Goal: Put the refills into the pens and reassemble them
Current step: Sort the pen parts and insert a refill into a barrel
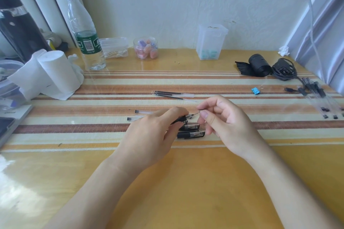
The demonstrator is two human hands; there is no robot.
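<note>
Our left hand [154, 132] grips the clear, black-collared plastic pen [183, 118] while our right hand [221, 119] pinches its tip; capping likely follows.

- Mid-way along the striped mat [104, 102], the left hand [149, 135] grips a pen [189, 116] and covers nearly all of it. Only the tip end pokes out.
- Two clear barrels [143, 112] run under that hand, right ends hidden.
- The right hand [223, 122] closes its fingertips at the pen tip; what they pinch is too small to tell.
- At the mat's right end, a bunch of pens [320, 91] is blurry and clipped by the frame edge.
- Beyond the mat's left end, a dark container [13, 24] is cut off too.
</note>
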